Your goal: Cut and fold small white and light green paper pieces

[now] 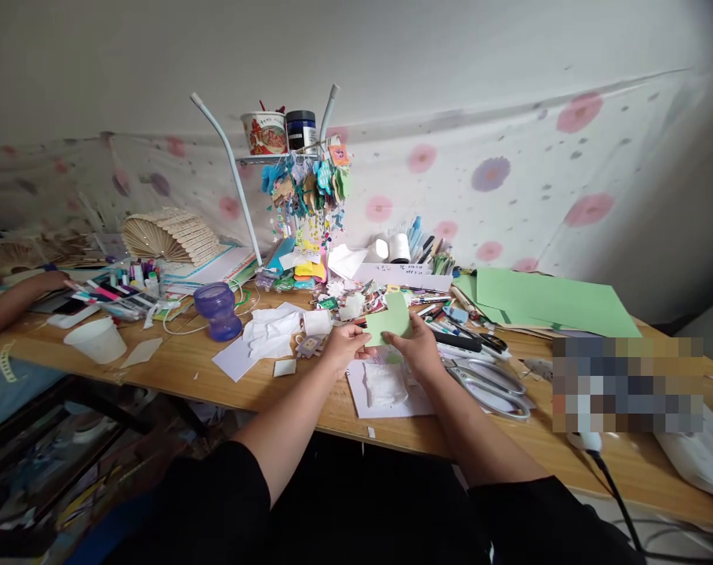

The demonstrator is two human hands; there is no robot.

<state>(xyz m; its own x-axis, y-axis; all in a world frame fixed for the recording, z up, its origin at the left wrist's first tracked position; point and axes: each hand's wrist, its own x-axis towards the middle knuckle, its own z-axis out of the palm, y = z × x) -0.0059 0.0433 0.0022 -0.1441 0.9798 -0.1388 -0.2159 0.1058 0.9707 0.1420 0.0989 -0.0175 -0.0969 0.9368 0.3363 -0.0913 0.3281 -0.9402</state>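
A small piece of light green paper (390,323) is held up between both my hands above the wooden table (180,369). My left hand (345,345) pinches its left lower edge and my right hand (416,347) grips its right lower edge. Both hands are closed on the paper. Under my hands lies a white sheet (385,390) with a white tissue on it. Large grey scissors (489,382) lie just right of my right hand.
A purple jar (217,310), a white cup (97,340), crumpled white paper (272,328), pens and markers (444,310), large green sheets (550,302), a hanging paper mobile (306,188) and a wooden fan (168,235) crowd the table. Another person's arm (15,298) rests at far left.
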